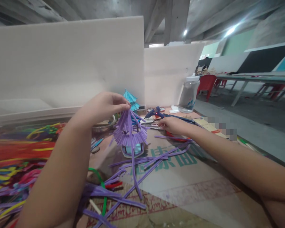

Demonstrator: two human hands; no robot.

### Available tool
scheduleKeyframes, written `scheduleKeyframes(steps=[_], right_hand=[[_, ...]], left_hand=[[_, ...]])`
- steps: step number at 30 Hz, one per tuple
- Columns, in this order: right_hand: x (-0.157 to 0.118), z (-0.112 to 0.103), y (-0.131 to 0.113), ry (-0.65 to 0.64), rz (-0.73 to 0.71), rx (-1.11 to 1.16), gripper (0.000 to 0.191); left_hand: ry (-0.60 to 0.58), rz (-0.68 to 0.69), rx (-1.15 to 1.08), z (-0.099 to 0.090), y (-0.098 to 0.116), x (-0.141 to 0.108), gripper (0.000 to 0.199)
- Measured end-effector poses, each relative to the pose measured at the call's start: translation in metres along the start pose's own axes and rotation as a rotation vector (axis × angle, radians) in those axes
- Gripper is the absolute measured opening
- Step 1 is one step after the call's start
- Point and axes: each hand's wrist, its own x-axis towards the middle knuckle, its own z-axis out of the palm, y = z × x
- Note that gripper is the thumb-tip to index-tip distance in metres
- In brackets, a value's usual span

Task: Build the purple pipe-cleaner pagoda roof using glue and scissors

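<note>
My left hand (109, 103) is closed in a pinch at the peak of a small purple pagoda model (130, 136), whose two roof tiers are made of purple pipe cleaners. The model stands upright on the cardboard-covered table, and one long purple strip (135, 177) hangs down its front. Farther right, my right hand (172, 125) is low over the table with its fingers curled together beside some thin tools; what they hold, if anything, is hidden. Just beyond it lies a dark blue glue gun (155, 111) with a small red light. A blue pagoda model (130, 98) rises behind the purple one.
Loose purple pipe cleaners (154, 160) lie across the cardboard (194, 190). Heaped pipe cleaners in many colours (21, 152) cover the left side. A clear bottle (190, 95) stands at the back right, by white upright boards (68, 63). A red chair (207, 85) is beyond.
</note>
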Motion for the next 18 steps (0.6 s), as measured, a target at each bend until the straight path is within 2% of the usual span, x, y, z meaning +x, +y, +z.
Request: scheduleKeyframes(steps=[3, 7, 14, 18], right_hand=[[0.003, 0.006, 0.009, 0.036, 0.018, -0.026, 0.033], [0.015, 0.013, 0.016, 0.014, 0.012, -0.05, 0.038], [0.052, 0.014, 0.009, -0.144, 0.038, -0.09, 0.027], [0.059, 0.018, 0.009, -0.156, 0.095, -0.115, 0.021]], left_hand=[[0.02, -0.023, -0.042, 0.004, -0.008, -0.001, 0.034], [0.043, -0.038, -0.075, 0.004, -0.008, -0.003, 0.033], [0.019, -0.014, -0.089, 0.002, -0.005, -0.004, 0.037], [0.031, -0.023, -0.12, 0.001, -0.009, -0.003, 0.036]])
